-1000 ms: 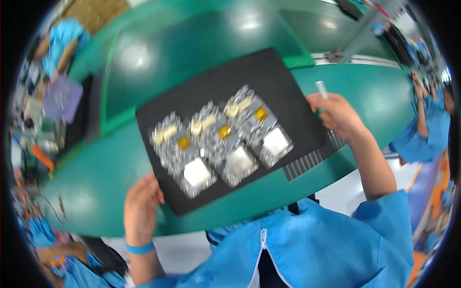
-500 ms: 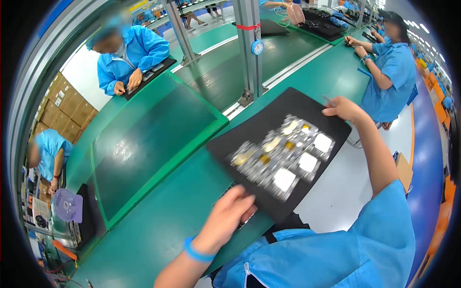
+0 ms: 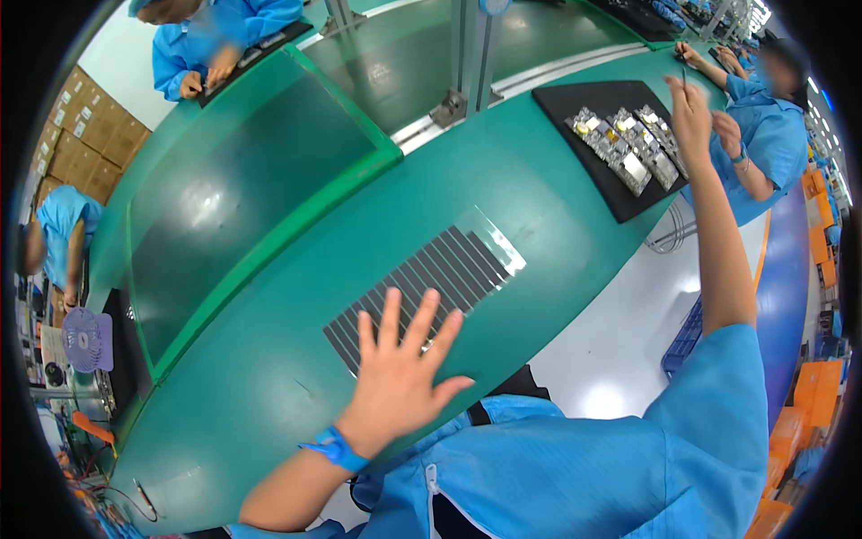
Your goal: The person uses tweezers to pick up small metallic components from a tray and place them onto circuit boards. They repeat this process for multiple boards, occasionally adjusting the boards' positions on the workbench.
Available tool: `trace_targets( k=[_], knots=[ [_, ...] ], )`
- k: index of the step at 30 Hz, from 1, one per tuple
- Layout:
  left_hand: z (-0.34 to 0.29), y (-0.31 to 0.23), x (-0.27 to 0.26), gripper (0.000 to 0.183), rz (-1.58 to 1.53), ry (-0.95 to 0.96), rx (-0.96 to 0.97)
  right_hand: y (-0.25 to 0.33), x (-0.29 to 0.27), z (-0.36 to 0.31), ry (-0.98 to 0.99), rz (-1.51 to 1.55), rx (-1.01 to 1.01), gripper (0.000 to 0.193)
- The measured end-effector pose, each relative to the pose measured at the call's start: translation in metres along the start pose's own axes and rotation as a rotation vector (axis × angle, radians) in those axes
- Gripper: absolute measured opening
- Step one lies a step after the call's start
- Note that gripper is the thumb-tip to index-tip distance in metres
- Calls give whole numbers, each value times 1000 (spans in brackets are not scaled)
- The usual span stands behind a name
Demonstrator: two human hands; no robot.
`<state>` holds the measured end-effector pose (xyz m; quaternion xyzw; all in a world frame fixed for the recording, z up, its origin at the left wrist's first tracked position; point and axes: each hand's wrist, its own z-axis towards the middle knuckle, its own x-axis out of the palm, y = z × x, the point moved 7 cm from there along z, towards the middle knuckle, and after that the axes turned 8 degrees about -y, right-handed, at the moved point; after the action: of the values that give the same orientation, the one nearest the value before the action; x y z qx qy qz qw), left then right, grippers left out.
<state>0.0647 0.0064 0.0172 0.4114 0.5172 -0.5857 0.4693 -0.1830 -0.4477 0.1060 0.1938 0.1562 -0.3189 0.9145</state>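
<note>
My left hand (image 3: pixel 400 382), with a blue wristband, has its fingers spread over a clear sheet of dark strips (image 3: pixel 449 260). The fingertips overlap the sheet's near edge; whether they press on it I cannot tell. At the far right, a black mat (image 3: pixel 615 94) lies on the green bench and bears several circuit boards (image 3: pixel 612 148) with silver and yellow parts. My right hand (image 3: pixel 691 126) is raised beside the mat's right edge. Its fingers close on a thin tool (image 3: pixel 684 77), too small to name surely.
A green-framed dark panel (image 3: pixel 251 207) fills the left of the green bench (image 3: pixel 269 395). A metal post (image 3: pixel 471 63) rises at the back. One co-worker (image 3: pixel 763 135) sits at the right, others at the left. A purple fan (image 3: pixel 87 340) stands at the far left.
The mat with its boards has gone from both my hands to the bench at the far right. My left hand has let go and opened. The strip sheet is now uncovered.
</note>
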Motion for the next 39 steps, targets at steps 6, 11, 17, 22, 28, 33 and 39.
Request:
trace_targets(
  k=[6,11,17,22,28,33,39],
  knots=[
    [39,2,-28,61,-126,-113,91,221,20,-112,560,743,522,55],
    [82,17,2,58,-85,-293,121,238,57,-169,646,997,1057,30],
    [81,25,7,57,-108,-324,107,255,62,-172,785,837,886,28],
    [79,26,8,57,-148,-341,97,253,64,-175,790,838,920,27],
    [77,28,9,55,-163,-350,96,259,63,-176,814,848,902,28],
    [80,26,10,55,-174,-354,102,255,61,-176,797,873,909,28],
    [81,32,8,56,-181,-384,95,258,64,-174,640,1080,1058,22]
  ],
)
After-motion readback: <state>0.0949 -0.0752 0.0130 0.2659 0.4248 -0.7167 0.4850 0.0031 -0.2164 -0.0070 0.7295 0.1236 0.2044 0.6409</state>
